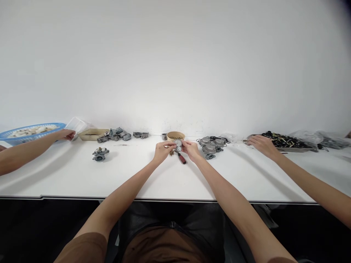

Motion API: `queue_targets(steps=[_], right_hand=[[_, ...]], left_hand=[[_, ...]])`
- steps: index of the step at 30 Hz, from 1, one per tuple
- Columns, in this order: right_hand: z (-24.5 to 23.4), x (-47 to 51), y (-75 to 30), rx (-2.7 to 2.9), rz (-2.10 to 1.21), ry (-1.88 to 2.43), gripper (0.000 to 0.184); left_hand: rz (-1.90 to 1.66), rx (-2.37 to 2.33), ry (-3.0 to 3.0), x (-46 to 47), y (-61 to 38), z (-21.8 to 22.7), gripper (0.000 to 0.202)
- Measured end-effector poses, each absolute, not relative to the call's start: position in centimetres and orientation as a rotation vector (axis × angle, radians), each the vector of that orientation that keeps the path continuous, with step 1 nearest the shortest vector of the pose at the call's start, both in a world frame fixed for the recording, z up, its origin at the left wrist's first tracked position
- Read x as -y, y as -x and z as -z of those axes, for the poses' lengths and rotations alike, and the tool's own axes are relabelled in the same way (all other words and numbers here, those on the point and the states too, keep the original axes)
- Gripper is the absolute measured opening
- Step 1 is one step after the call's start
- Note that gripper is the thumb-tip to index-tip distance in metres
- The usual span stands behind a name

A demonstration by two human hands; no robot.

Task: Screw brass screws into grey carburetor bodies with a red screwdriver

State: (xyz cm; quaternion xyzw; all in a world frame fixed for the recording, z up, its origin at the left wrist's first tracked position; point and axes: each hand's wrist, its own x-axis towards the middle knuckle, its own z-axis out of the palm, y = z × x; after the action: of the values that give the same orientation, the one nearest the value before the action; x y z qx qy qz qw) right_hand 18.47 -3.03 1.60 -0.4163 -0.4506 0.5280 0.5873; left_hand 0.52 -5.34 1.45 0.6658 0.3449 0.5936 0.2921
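Note:
My left hand (pixel 163 150) and my right hand (pixel 191 149) are closed on one small grey metal gas regulator (pixel 178 143), gripping it from either side above the middle of the table. Just below it lies a screwdriver (pixel 182 158) with a dark red handle, its shaft partly hidden by the regulator. A few brass-coloured screws (pixel 171 153) show beside my left fingers. Behind my hands stands a round tan bowl (pixel 175 133) with many small screws in it. Several assembled grey regulators (pixel 210 149) sit together to the right of my right hand.
At left, another person's hand (pixel 66 134) is by a clear plastic container (pixel 77 125) and a blue basket (pixel 59 126). A tan tray (pixel 93 137), loose metal housings (pixel 117 133) and an open regulator (pixel 100 154) are nearby. At right, another hand (pixel 261 143) touches a tray (pixel 297 149) of black parts.

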Motion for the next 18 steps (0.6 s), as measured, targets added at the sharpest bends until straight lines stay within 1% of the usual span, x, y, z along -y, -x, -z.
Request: queue_targets(steps=[11,18], right_hand=[[-0.87,2.51,-18.66,1.071,-1.283,0.935,0.027],[-0.77,2.56,-18.62,1.060,-1.303,0.939,0.025]], left_hand=[[-1.622,-0.900,-1.689,5.26,-0.68,-1.34,0.016],[-1.607,-0.894,-1.737,5.39,-0.61,-1.48,0.015]])
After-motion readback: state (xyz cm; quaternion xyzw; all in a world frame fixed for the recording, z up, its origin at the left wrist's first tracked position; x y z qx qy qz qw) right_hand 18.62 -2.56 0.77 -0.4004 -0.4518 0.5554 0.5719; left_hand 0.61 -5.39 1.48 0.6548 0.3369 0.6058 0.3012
